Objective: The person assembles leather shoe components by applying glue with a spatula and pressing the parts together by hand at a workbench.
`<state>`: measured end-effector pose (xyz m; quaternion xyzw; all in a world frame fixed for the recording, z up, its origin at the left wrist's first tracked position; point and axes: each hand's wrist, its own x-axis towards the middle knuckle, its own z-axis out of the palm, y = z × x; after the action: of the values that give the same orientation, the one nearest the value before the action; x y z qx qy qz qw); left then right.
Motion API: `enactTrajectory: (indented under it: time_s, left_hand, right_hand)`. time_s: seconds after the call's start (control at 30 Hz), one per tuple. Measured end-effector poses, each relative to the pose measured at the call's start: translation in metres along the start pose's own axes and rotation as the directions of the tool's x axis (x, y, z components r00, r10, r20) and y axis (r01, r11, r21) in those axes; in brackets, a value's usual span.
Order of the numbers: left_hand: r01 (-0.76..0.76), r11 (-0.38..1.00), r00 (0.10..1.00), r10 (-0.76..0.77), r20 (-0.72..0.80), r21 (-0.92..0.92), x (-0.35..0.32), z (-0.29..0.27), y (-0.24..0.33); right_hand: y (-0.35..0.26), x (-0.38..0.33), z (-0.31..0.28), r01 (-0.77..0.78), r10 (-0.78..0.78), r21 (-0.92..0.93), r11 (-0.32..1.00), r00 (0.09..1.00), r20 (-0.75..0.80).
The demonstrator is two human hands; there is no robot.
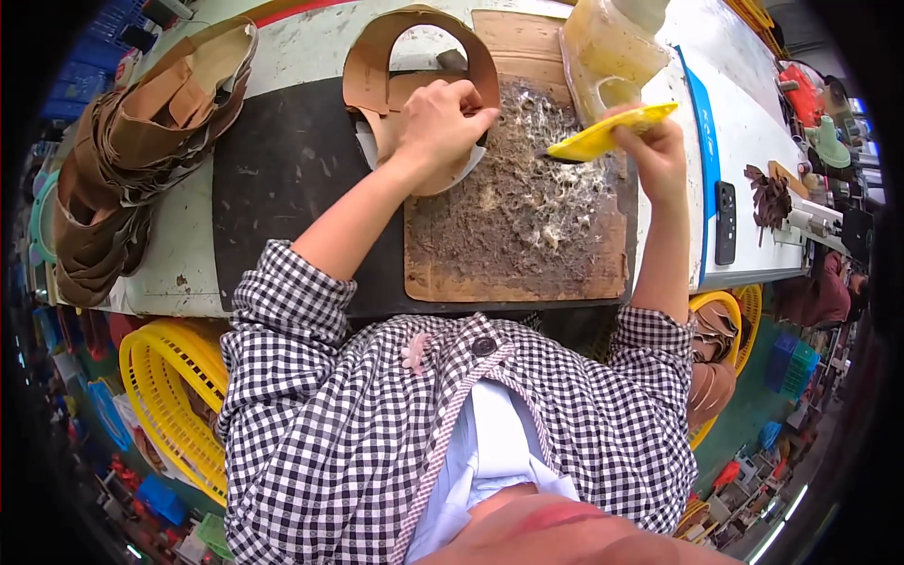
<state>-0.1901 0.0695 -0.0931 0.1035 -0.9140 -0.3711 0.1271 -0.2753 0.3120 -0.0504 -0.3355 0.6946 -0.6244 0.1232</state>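
My left hand [441, 122] is closed over the lower part of a curved brown leather piece [369, 75], which looks like a shoe upper with a wide opening at the top. Its fingertips are partly hidden. A pale edge of the piece shows below that hand. My right hand [659, 155] grips a yellow-handled brush [607, 134]. The brush's dark tip points left, just over a cardboard sheet [452, 259] crusted with whitish, stringy residue. Beyond the brush stands a cloudy plastic bottle [603, 56] holding yellowish liquid.
A black mat [282, 188] lies beneath the cardboard. Stacked brown leather pieces [122, 160] lean at the table's left. On the right are a blue strip [702, 141], a black phone [725, 223] and a dark glove [767, 196]. Yellow baskets [169, 377] stand below the table edge.
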Motion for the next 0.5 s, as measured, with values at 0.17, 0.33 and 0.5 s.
enactTrajectory:
  time_s: [0.17, 0.33, 0.5]
  left_hand:
    - [-0.02, 0.999, 0.998, 0.017, -0.056, -0.045, -0.001, -0.002, -0.004]
    - [-0.121, 0.962, 0.98, 0.155, 0.125, -0.243, -0.02, -0.019, -0.021]
    - [0.022, 0.979, 0.999, -0.031, -0.041, -0.202, -0.006, -0.004, -0.031]
  right_hand:
    - [-0.025, 0.036, 0.039, 0.05, -0.047, 0.003, 0.999, 0.924, 0.38]
    - [-0.04, 0.063, 0.084, 0.058, 0.324, -0.606, 0.793, 0.803, 0.5]
    - [-0.029, 0.045, 0.104, 0.038, 0.481, -0.779, 0.626, 0.768, 0.424]
